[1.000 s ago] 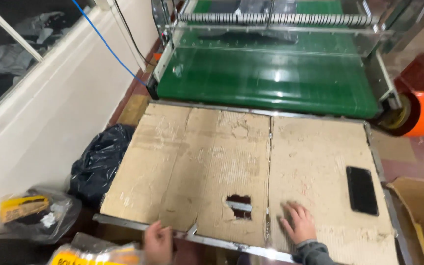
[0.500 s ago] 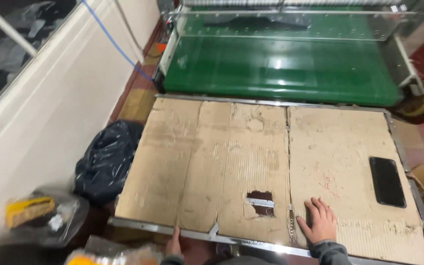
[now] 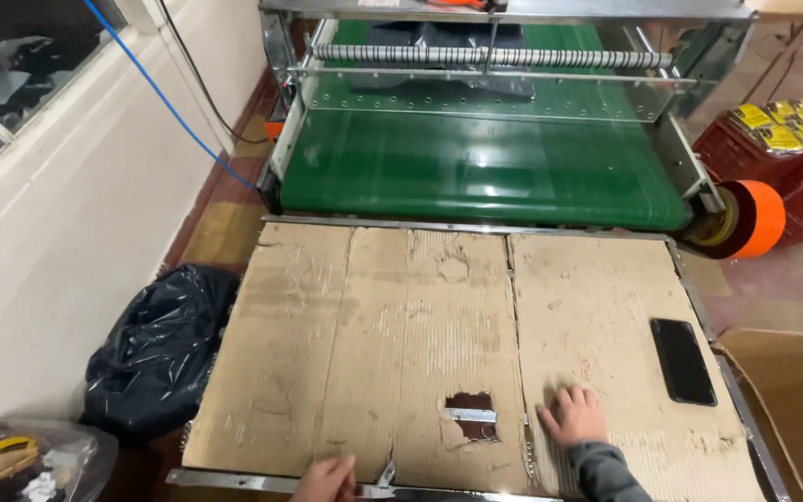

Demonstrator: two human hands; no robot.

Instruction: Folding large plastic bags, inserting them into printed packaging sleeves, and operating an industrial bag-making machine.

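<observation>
My right hand [image 3: 572,416] lies flat, fingers spread, on the worn cardboard sheet [image 3: 401,316] that covers the metal table. It rests just right of a torn hole [image 3: 469,415] in the cardboard. My left hand [image 3: 325,480] sits at the near metal edge of the table, only partly in view, fingers resting on the cardboard's rim. Neither hand holds anything. A black phone [image 3: 683,360] lies face up on the cardboard to the right of my right hand.
Beyond the table runs a green conveyor belt [image 3: 476,167] under a clear guard. An orange roll [image 3: 750,218] sits at its right end, a red crate [image 3: 773,167] with yellow packets behind. A black bag [image 3: 155,349] stands on the floor at left, a cardboard box [image 3: 792,409] at right.
The view has tilted up, showing more of the conveyor and the red crate. My right hand stays flat on the cardboard; my left hand remains at the near edge.
</observation>
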